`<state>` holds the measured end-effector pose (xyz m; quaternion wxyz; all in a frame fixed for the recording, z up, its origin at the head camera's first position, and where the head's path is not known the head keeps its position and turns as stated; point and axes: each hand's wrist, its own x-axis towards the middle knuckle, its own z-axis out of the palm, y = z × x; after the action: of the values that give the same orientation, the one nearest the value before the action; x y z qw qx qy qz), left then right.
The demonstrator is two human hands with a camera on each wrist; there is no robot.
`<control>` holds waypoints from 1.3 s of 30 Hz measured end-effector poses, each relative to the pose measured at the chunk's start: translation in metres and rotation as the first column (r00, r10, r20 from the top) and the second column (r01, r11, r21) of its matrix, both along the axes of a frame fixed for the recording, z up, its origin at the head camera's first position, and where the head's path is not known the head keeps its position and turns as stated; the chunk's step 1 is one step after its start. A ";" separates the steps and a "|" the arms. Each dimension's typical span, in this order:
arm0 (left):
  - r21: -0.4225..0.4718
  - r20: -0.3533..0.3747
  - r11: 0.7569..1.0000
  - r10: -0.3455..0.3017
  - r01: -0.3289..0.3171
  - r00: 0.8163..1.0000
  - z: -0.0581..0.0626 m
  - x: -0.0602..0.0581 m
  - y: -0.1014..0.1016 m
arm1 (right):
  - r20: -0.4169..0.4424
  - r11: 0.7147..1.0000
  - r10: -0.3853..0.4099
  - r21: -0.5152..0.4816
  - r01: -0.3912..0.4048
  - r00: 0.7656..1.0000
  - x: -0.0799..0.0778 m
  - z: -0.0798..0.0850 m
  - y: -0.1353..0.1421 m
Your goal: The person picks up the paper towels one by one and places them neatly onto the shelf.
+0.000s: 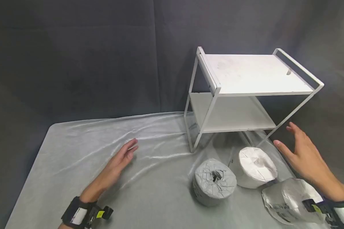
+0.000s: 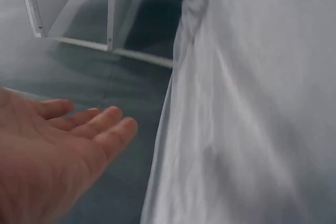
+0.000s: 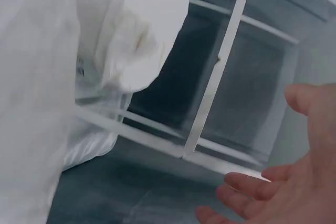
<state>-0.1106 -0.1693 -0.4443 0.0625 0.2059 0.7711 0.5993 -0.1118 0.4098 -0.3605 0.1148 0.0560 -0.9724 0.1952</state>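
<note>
My left hand (image 1: 118, 162) hovers over the left half of the cloth-covered table, fingers extended and holding nothing. On the right, my right hand (image 1: 306, 156) is held spread beside the rack's near right leg, above the wrapped rolls, also holding nothing. Three paper-wrapped rolls stand or lie below: a grey-looking one (image 1: 215, 183) upright, a white one (image 1: 256, 167) behind it to the right, and a larger-looking one (image 1: 292, 200) partly hidden by my right wrist. A white two-tier rack (image 1: 246, 74) stands behind them.
The grey cloth (image 1: 83, 152) covering the table is wrinkled, and its edge runs along the back and left. A dark curtain (image 1: 89, 63) hangs behind. The rack's right legs are near the table's right edge. Both wrists wear strapped cameras.
</note>
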 end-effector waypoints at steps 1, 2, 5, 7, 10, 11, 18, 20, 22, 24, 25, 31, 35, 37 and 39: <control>0.072 0.051 0.997 -0.029 0.026 0.998 0.000 -0.007 0.005 | 0.007 1.000 -0.017 -0.007 0.017 1.000 -0.002 0.002 0.004; 0.144 0.100 0.989 -0.060 0.046 0.993 0.000 -0.014 0.009 | 0.019 0.999 -0.034 -0.013 0.034 0.999 -0.004 0.004 0.007; 0.330 0.201 0.942 -0.137 0.064 0.970 0.002 -0.032 0.024 | 0.057 0.996 -0.079 -0.029 0.081 0.995 -0.011 0.009 0.017; 0.444 0.249 0.894 -0.184 0.057 0.951 0.005 -0.043 0.036 | 0.092 0.993 -0.104 -0.051 0.109 0.990 -0.015 0.012 0.023; 0.602 0.310 0.798 -0.259 0.023 0.915 0.008 -0.057 0.054 | 0.135 0.988 -0.110 -0.091 0.123 0.985 -0.022 0.014 0.033; 0.644 0.328 0.765 -0.282 0.005 0.902 0.009 -0.062 0.060 | 0.151 0.987 -0.110 -0.101 0.126 0.982 -0.025 0.014 0.036; 0.780 0.437 0.611 -0.377 -0.135 0.817 0.010 -0.093 0.105 | 0.269 0.982 -0.072 -0.152 0.116 0.961 -0.046 0.019 0.053; 0.808 0.450 0.566 -0.415 -0.163 0.791 0.009 -0.102 0.118 | 0.291 0.979 -0.063 -0.168 0.116 0.955 -0.052 0.019 0.053; 0.820 0.467 0.539 -0.436 -0.192 0.769 0.009 -0.109 0.132 | 0.305 0.977 -0.058 -0.177 0.116 0.951 -0.056 0.017 0.053; 0.814 0.475 0.546 -0.427 -0.199 0.770 0.011 -0.115 0.146 | 0.315 0.976 -0.055 -0.186 0.118 0.948 -0.060 0.014 0.052; 0.805 0.477 0.561 -0.416 -0.194 0.774 0.012 -0.118 0.153 | 0.319 0.976 -0.052 -0.186 0.117 0.946 -0.062 0.012 0.052; 0.719 0.494 0.680 -0.352 -0.145 0.795 0.022 -0.127 0.196 | 0.317 0.974 -0.045 -0.195 0.112 0.947 -0.071 0.005 0.053; 0.738 0.489 0.659 -0.374 -0.145 0.788 0.028 -0.129 0.213 | 0.314 0.966 0.002 -0.245 0.079 0.949 -0.079 0.003 0.052; 0.755 0.488 0.635 -0.379 -0.162 0.786 0.029 -0.130 0.219 | 0.323 0.957 0.043 -0.284 0.053 0.945 -0.082 0.001 0.051; 0.772 0.483 0.613 -0.391 -0.169 0.783 0.029 -0.130 0.223 | 0.336 0.941 0.090 -0.337 0.031 0.937 -0.084 -0.001 0.051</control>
<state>-0.2402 0.0535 -0.4150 0.2511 0.0578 0.3522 0.8998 -0.1958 0.4609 -0.3619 -0.0535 0.0151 -0.9284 0.3673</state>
